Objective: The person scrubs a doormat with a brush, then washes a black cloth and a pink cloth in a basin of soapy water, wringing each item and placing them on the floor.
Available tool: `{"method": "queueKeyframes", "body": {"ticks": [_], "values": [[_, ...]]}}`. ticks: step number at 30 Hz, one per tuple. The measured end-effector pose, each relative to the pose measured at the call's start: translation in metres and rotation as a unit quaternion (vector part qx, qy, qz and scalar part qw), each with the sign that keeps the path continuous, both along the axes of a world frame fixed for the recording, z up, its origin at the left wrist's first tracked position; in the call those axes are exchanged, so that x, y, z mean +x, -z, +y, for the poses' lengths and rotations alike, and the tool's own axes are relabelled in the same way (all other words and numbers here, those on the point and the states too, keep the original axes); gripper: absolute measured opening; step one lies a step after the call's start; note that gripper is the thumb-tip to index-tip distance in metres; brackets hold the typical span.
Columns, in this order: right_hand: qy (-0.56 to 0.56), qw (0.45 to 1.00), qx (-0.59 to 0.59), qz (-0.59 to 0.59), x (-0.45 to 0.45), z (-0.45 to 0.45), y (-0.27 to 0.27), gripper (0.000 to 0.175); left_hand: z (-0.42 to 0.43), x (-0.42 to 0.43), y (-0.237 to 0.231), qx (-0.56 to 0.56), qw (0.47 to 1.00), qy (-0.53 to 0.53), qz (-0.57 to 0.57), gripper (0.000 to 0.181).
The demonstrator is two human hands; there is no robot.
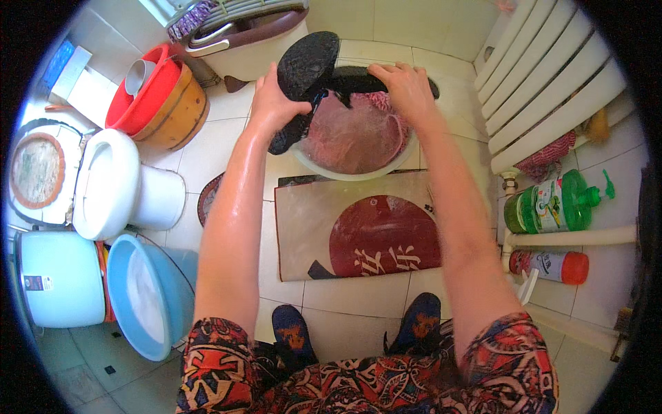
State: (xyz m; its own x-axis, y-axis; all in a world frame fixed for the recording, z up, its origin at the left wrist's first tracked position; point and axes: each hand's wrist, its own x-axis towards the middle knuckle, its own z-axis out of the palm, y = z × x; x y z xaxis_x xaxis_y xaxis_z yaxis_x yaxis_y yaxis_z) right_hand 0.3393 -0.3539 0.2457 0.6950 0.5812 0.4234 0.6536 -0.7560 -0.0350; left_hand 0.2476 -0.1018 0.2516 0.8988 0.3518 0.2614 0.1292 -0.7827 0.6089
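My left hand [275, 103] grips one side of a black item [310, 62], possibly footwear, with a broad rounded pad at its top. My right hand [406, 88] holds a long black part [357, 79] that reaches right from it; whether the two parts are joined is hard to tell. Both hands are over the far part of a round basin [341, 177]. In the basin lies cloudy water [357, 134] with pinkish cloth [380, 101] in it. My left forearm looks wet.
A folded mat [305, 227] lies on the tiles before my slippers [292, 331]. Left are a blue bucket [178, 269], a white toilet [108, 181] and a red basin [155, 98] in a wooden tub [191, 108]. A radiator [548, 88] and green bottle [556, 202] stand right.
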Motion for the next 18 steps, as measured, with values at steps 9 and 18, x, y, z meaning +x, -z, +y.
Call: {"method": "queueKeyframes", "body": {"ticks": [9, 18], "values": [[-0.05, 0.981, -0.17, -0.074, 0.01, -0.026, -0.031, 0.042, 0.035, -0.005, -0.055, 0.087, 0.996, -0.023, 0.019, 0.104], [-0.026, 0.994, -0.104, -0.001, -0.003, -0.035, -0.009, 0.043, 0.06, -0.032, -0.029, 0.021, 0.998, -0.048, -0.034, 0.103]]}}
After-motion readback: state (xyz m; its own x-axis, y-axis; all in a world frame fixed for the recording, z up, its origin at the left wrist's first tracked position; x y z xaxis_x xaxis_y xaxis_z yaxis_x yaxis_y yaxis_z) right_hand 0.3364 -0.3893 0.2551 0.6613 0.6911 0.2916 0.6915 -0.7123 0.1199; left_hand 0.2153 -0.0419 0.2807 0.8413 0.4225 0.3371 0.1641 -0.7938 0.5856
